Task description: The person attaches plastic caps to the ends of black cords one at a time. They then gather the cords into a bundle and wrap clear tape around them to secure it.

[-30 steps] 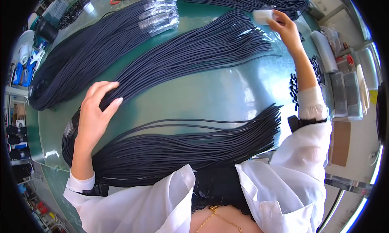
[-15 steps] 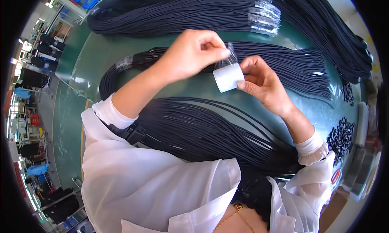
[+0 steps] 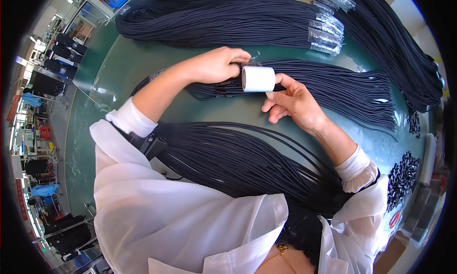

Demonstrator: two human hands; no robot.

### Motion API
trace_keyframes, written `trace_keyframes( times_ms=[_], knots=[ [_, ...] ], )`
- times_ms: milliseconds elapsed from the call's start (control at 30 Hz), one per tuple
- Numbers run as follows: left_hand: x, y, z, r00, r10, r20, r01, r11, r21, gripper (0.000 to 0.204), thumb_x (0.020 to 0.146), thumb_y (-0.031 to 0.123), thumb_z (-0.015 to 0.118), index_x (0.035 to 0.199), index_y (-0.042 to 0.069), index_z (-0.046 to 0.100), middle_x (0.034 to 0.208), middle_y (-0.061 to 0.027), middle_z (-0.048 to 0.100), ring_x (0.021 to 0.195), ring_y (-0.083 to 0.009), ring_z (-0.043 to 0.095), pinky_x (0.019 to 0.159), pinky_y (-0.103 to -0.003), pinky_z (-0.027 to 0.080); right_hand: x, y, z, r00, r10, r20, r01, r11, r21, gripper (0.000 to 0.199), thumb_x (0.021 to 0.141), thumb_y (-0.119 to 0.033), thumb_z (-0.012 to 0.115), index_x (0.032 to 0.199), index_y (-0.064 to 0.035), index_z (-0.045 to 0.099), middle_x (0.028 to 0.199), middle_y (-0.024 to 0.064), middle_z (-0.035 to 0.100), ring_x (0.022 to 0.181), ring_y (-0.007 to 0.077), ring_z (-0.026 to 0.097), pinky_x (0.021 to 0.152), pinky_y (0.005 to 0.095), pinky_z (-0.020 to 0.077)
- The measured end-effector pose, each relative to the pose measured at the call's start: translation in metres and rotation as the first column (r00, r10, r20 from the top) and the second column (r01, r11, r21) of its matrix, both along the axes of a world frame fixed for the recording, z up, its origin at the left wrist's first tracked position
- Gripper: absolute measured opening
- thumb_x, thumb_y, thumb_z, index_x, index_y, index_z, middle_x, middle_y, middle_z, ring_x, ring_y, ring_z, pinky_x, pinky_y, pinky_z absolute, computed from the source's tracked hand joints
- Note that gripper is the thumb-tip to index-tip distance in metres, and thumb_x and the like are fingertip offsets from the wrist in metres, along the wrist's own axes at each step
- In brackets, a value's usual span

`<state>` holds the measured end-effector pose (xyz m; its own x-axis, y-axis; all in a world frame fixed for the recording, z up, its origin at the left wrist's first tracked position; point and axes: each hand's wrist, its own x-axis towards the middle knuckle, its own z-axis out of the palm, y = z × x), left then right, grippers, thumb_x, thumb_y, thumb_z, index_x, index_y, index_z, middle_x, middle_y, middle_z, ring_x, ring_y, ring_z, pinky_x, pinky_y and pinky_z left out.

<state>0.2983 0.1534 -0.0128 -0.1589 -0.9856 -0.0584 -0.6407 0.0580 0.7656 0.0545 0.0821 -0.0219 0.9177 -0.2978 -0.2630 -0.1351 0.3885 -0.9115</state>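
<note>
My right hand point(image 3: 296, 102) holds a white roll point(image 3: 258, 79) by its right end, thumb below, with the other fingers curled loosely. Clear film point(image 3: 256, 63) shows at the roll's upper left, by my left hand point(image 3: 220, 65). That hand is bent over the middle bundle of black cables point(image 3: 328, 81), its fingers closed at the film and its fingertips partly hidden. The roll is held above this bundle, which is looped at its left. Nearer my body, another bundle of black cables point(image 3: 238, 155) fans out across the green table point(image 3: 190, 113).
A thick looped bundle of black cables point(image 3: 219, 19) with film-wrapped ends point(image 3: 327, 33) lies at the far side. Another black bundle point(image 3: 390, 50) runs down the far right. Small black parts point(image 3: 402, 178) are heaped at the right edge. Racks and equipment stand left beyond the table.
The roll has turned level and shifted slightly up and left. My left hand has moved left and lower against the middle bundle; the stretch of film between hand and roll shows less.
</note>
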Motion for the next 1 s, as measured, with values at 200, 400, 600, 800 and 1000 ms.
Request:
trace_keyframes(
  times_ms=[200,400,600,800,1000],
  knots=[
    [-0.013,0.03,0.016,0.786,-0.055,0.616,0.158,0.981,-0.114,0.058,0.075,0.012,0.062,0.127,-0.005,0.043,0.119,-0.0227,0.054,0.109,-0.0317,0.054,0.092,-0.035,0.043,0.008,0.012,0.008,0.992,-0.02,-0.126,-0.004,0.983,-0.186,0.017,0.091,-0.012,0.056,0.105,-0.0051,0.049,0.087,0.0087,0.064,0.063,0.0103,0.062,0.054,0.0204,0.0507],
    [-0.026,0.01,0.016,0.688,-0.007,0.726,0.042,0.999,-0.03,0.051,0.067,0.017,0.069,0.111,-0.005,0.053,0.104,-0.0201,0.06,0.095,-0.0321,0.059,0.083,-0.038,0.047,0.004,0.018,-0.005,0.997,-0.036,-0.07,0.014,0.958,-0.287,0.015,0.09,-0.013,0.058,0.101,-0.0053,0.051,0.079,0.0047,0.06,0.058,0.0066,0.057,0.051,0.0186,0.0468],
    [-0.026,-0.018,0.017,0.788,0.019,0.616,-0.12,0.985,0.123,0.036,0.064,0.017,0.071,0.091,-0.004,0.06,0.082,-0.0177,0.062,0.082,-0.0324,0.061,0.075,-0.04,0.049,0.001,0.022,0.0,0.983,-0.031,-0.18,-0.048,0.906,-0.42,0.015,0.089,-0.014,0.06,0.098,-0.0045,0.053,0.066,-0.0001,0.055,0.049,0.0034,0.049,0.043,0.0181,0.0397],
    [-0.029,-0.022,0.023,0.789,0.013,0.615,-0.08,0.993,0.082,0.029,0.065,0.015,0.067,0.086,-0.004,0.06,0.077,-0.0187,0.062,0.077,-0.033,0.062,0.071,-0.04,0.048,0.001,0.023,0.004,0.978,-0.084,-0.189,-0.004,0.907,-0.421,0.014,0.089,-0.015,0.06,0.093,-0.0034,0.055,0.06,-0.0016,0.053,0.046,0.0033,0.047,0.041,0.0182,0.0377],
    [-0.022,-0.036,0.022,0.767,-0.023,0.642,-0.103,0.982,0.158,0.033,0.066,0.02,0.068,0.091,-0.001,0.064,0.084,-0.0173,0.065,0.083,-0.0316,0.064,0.075,-0.04,0.05,0.005,0.024,0.009,0.975,-0.056,-0.214,-0.047,0.893,-0.448,0.016,0.089,-0.018,0.061,0.092,-0.0023,0.057,0.065,0.0013,0.056,0.048,0.0053,0.049,0.042,0.0191,0.0386]
  ],
)
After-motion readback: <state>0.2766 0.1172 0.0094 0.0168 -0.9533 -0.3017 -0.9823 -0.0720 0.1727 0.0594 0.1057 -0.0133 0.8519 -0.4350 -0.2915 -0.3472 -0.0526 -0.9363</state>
